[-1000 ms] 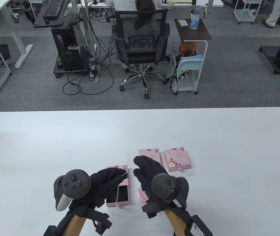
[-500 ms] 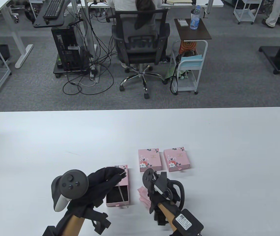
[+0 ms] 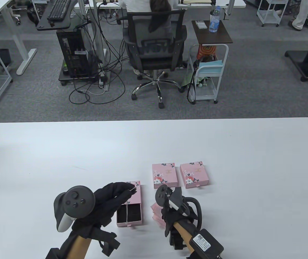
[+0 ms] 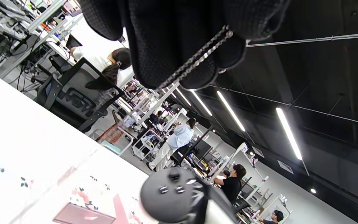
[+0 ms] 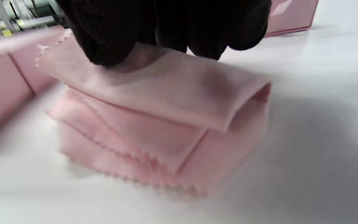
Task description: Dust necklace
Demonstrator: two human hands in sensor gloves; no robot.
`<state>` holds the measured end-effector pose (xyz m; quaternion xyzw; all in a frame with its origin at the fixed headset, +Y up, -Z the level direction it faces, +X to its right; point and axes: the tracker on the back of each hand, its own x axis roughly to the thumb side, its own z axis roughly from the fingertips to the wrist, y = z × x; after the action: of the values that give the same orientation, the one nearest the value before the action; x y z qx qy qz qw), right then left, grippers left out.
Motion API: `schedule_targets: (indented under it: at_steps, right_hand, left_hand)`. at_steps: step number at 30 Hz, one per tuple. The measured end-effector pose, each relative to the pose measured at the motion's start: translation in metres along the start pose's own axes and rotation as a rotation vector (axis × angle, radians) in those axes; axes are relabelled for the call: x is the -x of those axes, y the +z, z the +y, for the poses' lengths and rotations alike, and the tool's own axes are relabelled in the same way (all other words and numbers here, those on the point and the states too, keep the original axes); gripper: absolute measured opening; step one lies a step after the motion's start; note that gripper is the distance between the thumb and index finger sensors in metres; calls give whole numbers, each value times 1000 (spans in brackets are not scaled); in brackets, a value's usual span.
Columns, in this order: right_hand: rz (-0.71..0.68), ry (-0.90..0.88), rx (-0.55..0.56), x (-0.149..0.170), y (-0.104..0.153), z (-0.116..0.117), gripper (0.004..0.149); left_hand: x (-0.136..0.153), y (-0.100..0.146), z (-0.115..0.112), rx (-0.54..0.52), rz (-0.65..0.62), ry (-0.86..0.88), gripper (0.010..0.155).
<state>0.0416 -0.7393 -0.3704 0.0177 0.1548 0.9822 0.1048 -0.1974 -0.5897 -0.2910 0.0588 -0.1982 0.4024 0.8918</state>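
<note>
My left hand [image 3: 110, 198] is pinching the necklace [image 4: 197, 59], letting its chain dangle over the open pink box [image 3: 129, 214] on the desk [image 3: 224, 140]. My right hand [image 3: 174, 206] is gripping the folded pink cloth [image 5: 166, 124] beside it.

Black knit gloves on both hands [image 3: 113, 198] [image 3: 174, 213]. Round dark grey trackers [image 3: 75, 201] strapped on the backs, three small buttons on the left one, white handle below. Black straps [image 3: 108, 240] around the wrists. Black box [image 3: 206, 244] with a white QR label on the right forearm.
</note>
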Motion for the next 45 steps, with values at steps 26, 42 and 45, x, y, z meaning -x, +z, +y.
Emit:
schedule_targets:
  at_steps: [26,42,45]
  right_hand:
    - [-637,-1194,50,-16,42,-50,40]
    - [-839,-1477,-373,-45,41,-18,41]
    - [-859,-1494,-421,-49,42,-14,41]
  left_hand:
    - [-15,9,-3,-219,3,-343,41]
    - [-21,11,-9,-265,-14,-420,42]
    - [-22,10,-11,-260,-17,-425,42]
